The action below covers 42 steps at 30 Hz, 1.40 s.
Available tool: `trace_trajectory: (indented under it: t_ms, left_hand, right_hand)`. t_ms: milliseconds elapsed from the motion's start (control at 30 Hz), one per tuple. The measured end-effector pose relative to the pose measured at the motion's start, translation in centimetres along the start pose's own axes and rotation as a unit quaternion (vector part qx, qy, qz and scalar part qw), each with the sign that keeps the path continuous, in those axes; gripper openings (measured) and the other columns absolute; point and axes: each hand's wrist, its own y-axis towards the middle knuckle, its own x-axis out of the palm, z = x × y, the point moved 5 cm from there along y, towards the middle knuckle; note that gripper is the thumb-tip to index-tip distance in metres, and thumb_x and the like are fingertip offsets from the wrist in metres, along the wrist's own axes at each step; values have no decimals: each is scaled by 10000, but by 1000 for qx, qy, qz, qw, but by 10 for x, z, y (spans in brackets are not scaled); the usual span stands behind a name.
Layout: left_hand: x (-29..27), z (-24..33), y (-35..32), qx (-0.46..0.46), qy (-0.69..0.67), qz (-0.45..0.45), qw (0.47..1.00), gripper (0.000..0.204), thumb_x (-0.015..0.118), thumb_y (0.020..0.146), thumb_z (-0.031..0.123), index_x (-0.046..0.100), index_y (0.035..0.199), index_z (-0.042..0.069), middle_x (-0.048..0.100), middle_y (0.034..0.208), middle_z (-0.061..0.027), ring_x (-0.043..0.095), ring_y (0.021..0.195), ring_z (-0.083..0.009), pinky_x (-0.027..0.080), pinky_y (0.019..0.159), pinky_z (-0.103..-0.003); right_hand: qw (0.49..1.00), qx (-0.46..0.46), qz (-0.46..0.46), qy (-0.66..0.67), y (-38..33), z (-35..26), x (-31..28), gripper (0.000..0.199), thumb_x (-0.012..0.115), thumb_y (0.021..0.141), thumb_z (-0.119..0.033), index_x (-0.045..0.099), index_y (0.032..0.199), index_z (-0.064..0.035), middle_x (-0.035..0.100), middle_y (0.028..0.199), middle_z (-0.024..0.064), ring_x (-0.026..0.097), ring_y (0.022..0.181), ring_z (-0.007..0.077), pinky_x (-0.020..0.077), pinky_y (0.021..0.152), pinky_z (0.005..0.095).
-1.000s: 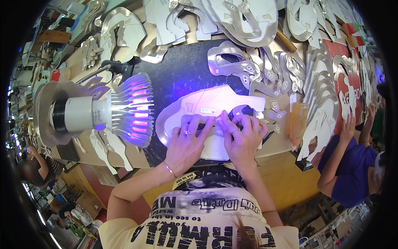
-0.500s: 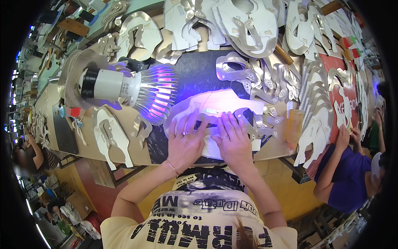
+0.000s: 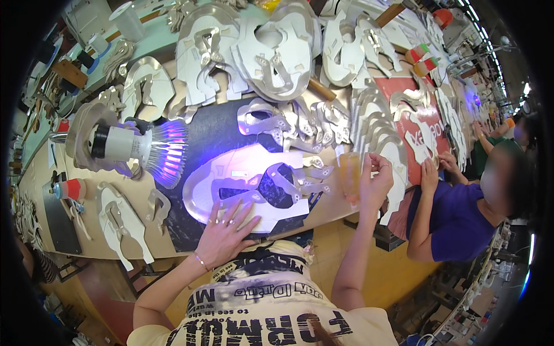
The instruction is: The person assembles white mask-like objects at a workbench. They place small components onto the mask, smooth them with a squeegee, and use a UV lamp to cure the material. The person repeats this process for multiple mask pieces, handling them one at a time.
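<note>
Violet light from one lamp (image 3: 135, 151) at the left of the frame falls across a dark mat (image 3: 216, 130) and the one large white shoe-upper piece (image 3: 248, 193) lying flat at the frame's centre, a dark cut-out showing through its middle. Farther left stands one small red-capped bottle (image 3: 70, 188); what it holds cannot be made out. The left hand (image 3: 225, 233) lies flat on the lower left edge of the white piece, fingers spread and apart, pressing rather than gripping. To the right, one translucent orange bottle (image 3: 350, 179) stands at the table's edge, and the right hand (image 3: 375, 183) is raised just beside it, fingers loosely curled; whether they touch it I cannot tell. Grey cardboard patterns (image 3: 277, 52) are stacked along the top, too overlapped to count. At the right edge one other person's hand (image 3: 430, 173) rests on the patterns there, the rest of that person partly cut off.
</note>
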Motion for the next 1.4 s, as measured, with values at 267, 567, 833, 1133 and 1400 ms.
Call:
trace_trajectory:
  t_ms: [267, 567, 833, 1133, 1400]
  left_hand:
    - [-9, -27, -19, 101, 136, 71, 983, 401, 554, 852, 178, 598, 1247, 127, 545, 1399, -49, 505, 1316, -218, 186, 1192, -618]
    - [-32, -73, -61, -6, 125, 67, 990, 439, 618, 820, 215, 583, 1254, 150, 441, 1514, -88, 431, 1385, -244, 295, 1169, -455]
    - [-20, -44, -11, -181, -36, 102, 977, 613, 578, 932, 444, 434, 1467, 181, 338, 1563, -126, 279, 1460, -295, 152, 1197, -531]
    - [0, -45, -4, -201, -39, 134, 970, 633, 560, 936, 487, 407, 1493, 226, 316, 1556, -162, 240, 1461, -357, 105, 1190, -583]
    - [-7, -40, -30, -301, -57, 186, 934, 582, 629, 903, 436, 515, 1427, 210, 288, 1547, -237, 222, 1467, -388, 77, 1177, -612]
  right_hand:
    - [941, -315, -117, -22, 119, -50, 119, 365, 687, 844, -148, 624, 1182, -26, 657, 1033, 209, 629, 986, 381, 489, 876, 433]
    - [901, -242, -300, -200, 184, -66, 177, 373, 670, 730, -327, 714, 863, 19, 688, 793, 266, 675, 785, 438, 535, 748, 487]
    - [974, -141, 3, -176, 100, -43, 15, 325, 646, 929, -287, 570, 1048, 6, 673, 840, 215, 650, 740, 391, 491, 677, 465]
    - [902, -313, -297, 28, -71, -125, 48, 422, 730, 864, -108, 650, 1278, -118, 622, 730, 83, 557, 548, 207, 455, 543, 324]
    - [853, -405, -324, -59, -87, -145, 87, 422, 713, 876, -95, 636, 1288, -140, 635, 760, 104, 601, 582, 270, 470, 528, 382]
